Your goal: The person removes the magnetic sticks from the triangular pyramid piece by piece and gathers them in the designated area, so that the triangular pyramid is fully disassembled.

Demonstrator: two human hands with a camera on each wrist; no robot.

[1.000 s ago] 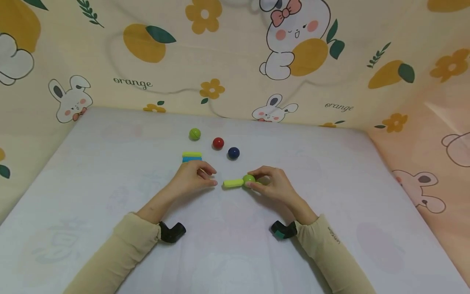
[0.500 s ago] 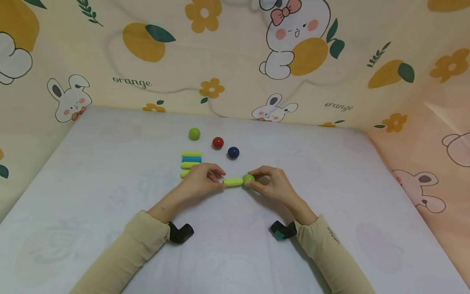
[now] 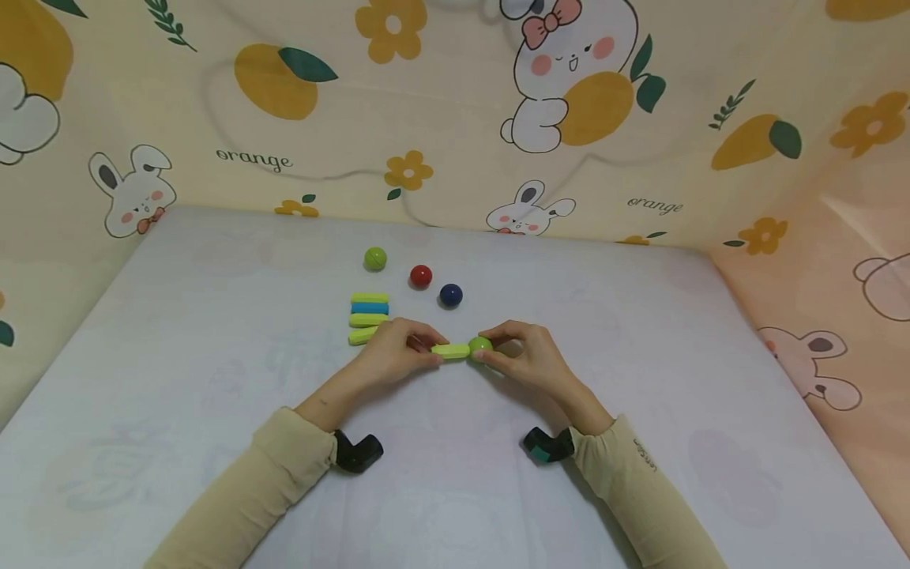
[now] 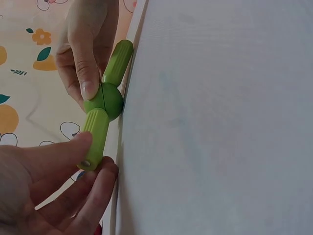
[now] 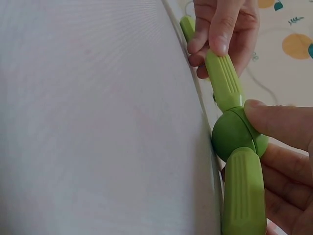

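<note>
My right hand [image 3: 532, 357] pinches a green ball [image 3: 479, 349] between thumb and fingers. A light green ribbed building rod [image 3: 453, 351] meets the ball on its left side, and my left hand [image 3: 391, 352] pinches that rod's free end. In the right wrist view a second light green rod [image 5: 243, 196] joins the ball on the opposite side; the right hand hides most of it from the head view. The left wrist view shows a small metallic spot on the end of the first rod [image 4: 98, 134], with the left thumb on its side.
Behind the hands lie a green ball [image 3: 375, 258], a red ball [image 3: 421, 276] and a dark blue ball [image 3: 451, 295]. Several rods, one blue rod [image 3: 370, 308] among the light green, lie stacked in a row by the left hand. A printed cloth [image 3: 455, 103] rises behind the white table [image 3: 604, 316].
My left hand has moved right from beside the rods and taken hold of the free end of the rod on the ball. The right hand stays in place, gripping the ball.
</note>
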